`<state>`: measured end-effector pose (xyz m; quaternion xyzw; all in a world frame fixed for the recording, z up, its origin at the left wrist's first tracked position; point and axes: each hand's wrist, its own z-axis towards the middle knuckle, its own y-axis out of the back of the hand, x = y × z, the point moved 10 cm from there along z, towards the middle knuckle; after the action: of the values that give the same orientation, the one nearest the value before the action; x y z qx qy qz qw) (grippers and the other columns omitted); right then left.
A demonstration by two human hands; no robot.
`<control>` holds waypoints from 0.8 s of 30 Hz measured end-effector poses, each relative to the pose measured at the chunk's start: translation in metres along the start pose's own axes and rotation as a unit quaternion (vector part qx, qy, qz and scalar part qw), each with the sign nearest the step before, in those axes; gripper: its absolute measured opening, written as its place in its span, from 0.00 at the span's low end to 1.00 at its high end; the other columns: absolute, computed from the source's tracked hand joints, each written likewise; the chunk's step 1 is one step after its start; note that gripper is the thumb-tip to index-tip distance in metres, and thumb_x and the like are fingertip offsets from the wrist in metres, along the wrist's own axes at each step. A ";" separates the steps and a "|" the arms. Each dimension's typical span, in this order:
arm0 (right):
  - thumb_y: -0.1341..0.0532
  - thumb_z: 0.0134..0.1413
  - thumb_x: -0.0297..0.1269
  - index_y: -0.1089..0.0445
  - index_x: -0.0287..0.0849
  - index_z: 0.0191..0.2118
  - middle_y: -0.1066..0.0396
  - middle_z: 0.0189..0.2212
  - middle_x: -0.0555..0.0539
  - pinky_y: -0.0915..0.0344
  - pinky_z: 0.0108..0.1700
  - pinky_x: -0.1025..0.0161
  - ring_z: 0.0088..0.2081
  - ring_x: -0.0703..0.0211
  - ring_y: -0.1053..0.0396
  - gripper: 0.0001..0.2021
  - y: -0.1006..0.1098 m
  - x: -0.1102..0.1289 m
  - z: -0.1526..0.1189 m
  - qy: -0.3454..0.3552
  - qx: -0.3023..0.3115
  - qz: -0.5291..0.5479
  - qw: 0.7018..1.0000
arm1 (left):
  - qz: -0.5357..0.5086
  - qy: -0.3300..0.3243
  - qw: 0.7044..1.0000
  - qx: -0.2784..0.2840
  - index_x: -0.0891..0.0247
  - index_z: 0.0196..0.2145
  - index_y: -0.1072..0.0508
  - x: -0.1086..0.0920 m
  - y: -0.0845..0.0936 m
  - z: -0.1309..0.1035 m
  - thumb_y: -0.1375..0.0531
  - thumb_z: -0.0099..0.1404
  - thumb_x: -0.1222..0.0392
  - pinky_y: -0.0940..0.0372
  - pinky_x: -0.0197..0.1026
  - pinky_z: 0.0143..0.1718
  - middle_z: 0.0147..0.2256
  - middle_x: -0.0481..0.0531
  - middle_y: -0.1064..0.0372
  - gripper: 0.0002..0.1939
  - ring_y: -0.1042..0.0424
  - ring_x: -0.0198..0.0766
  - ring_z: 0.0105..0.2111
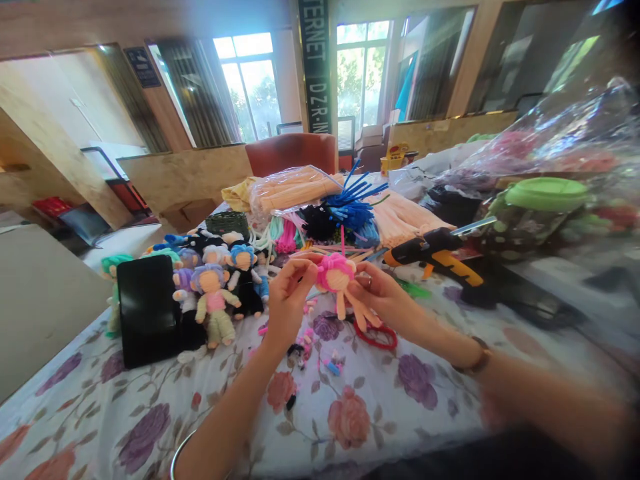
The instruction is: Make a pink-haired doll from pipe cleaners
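Note:
Between my two hands is a small fuzzy doll (336, 275) with bright pink hair and a bare peach body, its limbs hanging down. My right hand (381, 293) grips its side, thumb across the front near the neck. My left hand (295, 283) pinches at the left edge of the pink hair; fingertips and hair overlap there, so what exactly is pinched is hard to make out. A thin pink pipe cleaner (343, 239) sticks up from the top of the head. Just below the doll, red-handled scissors (377, 335) lie on the flowered tablecloth (415, 413).
Finished dolls (215, 300) stand in a group at left behind a black tablet (147, 310). A glue gun (435, 253) lies at right. Blue pipe cleaners (353, 203) and peach bundles (405, 217) lie at the back. Small scraps (300, 353) dot the cloth. A green-lidded container (543, 200) is far right.

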<state>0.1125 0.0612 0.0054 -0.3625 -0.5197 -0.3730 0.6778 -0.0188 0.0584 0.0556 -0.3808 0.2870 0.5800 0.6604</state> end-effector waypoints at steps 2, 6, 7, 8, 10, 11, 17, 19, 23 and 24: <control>0.40 0.55 0.47 0.45 0.46 0.40 0.34 0.24 0.57 0.50 0.14 0.71 0.14 0.71 0.42 0.15 0.002 0.001 0.000 0.011 -0.011 -0.001 1.000 | -0.004 -0.003 1.000 0.002 0.61 0.29 0.25 -0.002 -0.001 -0.001 0.38 0.59 0.58 0.37 0.42 0.47 0.40 0.55 0.27 0.05 0.29 0.41 0.44; 0.40 0.55 0.46 0.44 0.46 0.40 0.34 0.25 0.56 0.48 0.16 0.71 0.16 0.71 0.41 0.14 0.002 0.001 0.000 0.019 -0.017 0.003 1.000 | 0.007 -0.022 1.000 0.002 0.62 0.27 0.26 -0.007 -0.004 -0.001 0.37 0.57 0.59 0.37 0.42 0.48 0.40 0.55 0.28 0.04 0.29 0.41 0.44; 0.40 0.55 0.46 0.44 0.46 0.40 0.34 0.26 0.56 0.47 0.16 0.70 0.16 0.71 0.41 0.14 0.001 0.001 0.000 0.020 -0.017 0.004 1.000 | 0.017 -0.028 0.999 0.000 0.62 0.27 0.26 -0.008 -0.004 -0.001 0.37 0.57 0.60 0.36 0.43 0.47 0.39 0.55 0.27 0.04 0.29 0.41 0.44; 0.41 0.55 0.46 0.44 0.46 0.39 0.33 0.26 0.56 0.47 0.16 0.70 0.16 0.71 0.40 0.14 0.001 0.002 -0.001 0.020 -0.017 0.003 1.000 | 0.027 -0.034 0.999 -0.003 0.61 0.27 0.26 -0.009 -0.004 -0.001 0.37 0.58 0.59 0.36 0.44 0.47 0.39 0.54 0.27 0.04 0.29 0.41 0.44; 0.41 0.56 0.46 0.44 0.46 0.39 0.34 0.26 0.56 0.48 0.16 0.70 0.16 0.71 0.40 0.14 0.002 0.001 -0.001 0.020 -0.022 0.000 1.000 | 0.041 -0.040 0.998 -0.011 0.61 0.27 0.27 -0.009 -0.003 -0.001 0.37 0.58 0.59 0.35 0.44 0.47 0.39 0.54 0.27 0.05 0.29 0.41 0.43; 0.41 0.56 0.46 0.45 0.46 0.40 0.34 0.25 0.56 0.48 0.15 0.71 0.16 0.72 0.41 0.14 0.003 0.001 -0.002 0.019 -0.025 -0.002 0.999 | 0.043 -0.040 0.998 -0.016 0.61 0.26 0.27 -0.009 -0.002 -0.001 0.37 0.58 0.59 0.35 0.43 0.47 0.38 0.54 0.27 0.05 0.29 0.40 0.43; 0.43 0.58 0.46 0.45 0.46 0.40 0.34 0.24 0.57 0.52 0.14 0.71 0.14 0.72 0.44 0.13 0.002 0.001 -0.002 0.026 -0.022 -0.028 0.999 | 0.021 -0.025 0.999 -0.034 0.63 0.24 0.27 -0.007 -0.001 -0.001 0.34 0.54 0.60 0.33 0.40 0.43 0.37 0.54 0.28 0.06 0.28 0.39 0.41; 0.43 0.57 0.47 0.45 0.46 0.41 0.34 0.24 0.57 0.52 0.14 0.71 0.13 0.72 0.44 0.13 0.002 0.001 -0.003 0.028 -0.024 -0.033 0.999 | 0.017 -0.023 0.999 -0.044 0.63 0.23 0.27 -0.007 0.000 -0.002 0.34 0.53 0.60 0.33 0.40 0.42 0.37 0.54 0.28 0.06 0.28 0.39 0.41; 0.43 0.57 0.47 0.45 0.47 0.41 0.36 0.24 0.57 0.53 0.14 0.71 0.14 0.73 0.45 0.14 0.003 -0.001 -0.004 0.032 -0.029 -0.039 0.998 | 0.025 -0.035 0.998 -0.045 0.63 0.23 0.28 -0.010 0.000 -0.002 0.34 0.54 0.61 0.32 0.40 0.41 0.36 0.54 0.28 0.07 0.28 0.38 0.40; 0.43 0.57 0.47 0.45 0.47 0.41 0.36 0.24 0.57 0.54 0.14 0.71 0.14 0.73 0.45 0.13 0.003 -0.001 -0.004 0.033 -0.029 -0.040 0.998 | 0.028 -0.037 0.998 -0.042 0.63 0.23 0.28 -0.010 -0.001 -0.002 0.34 0.54 0.61 0.32 0.39 0.41 0.37 0.54 0.28 0.06 0.28 0.38 0.39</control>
<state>0.1169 0.0596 0.0035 -0.3481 -0.5001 -0.4262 0.6687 -0.0197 0.0507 0.0628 -0.3780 0.2481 0.6236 0.6377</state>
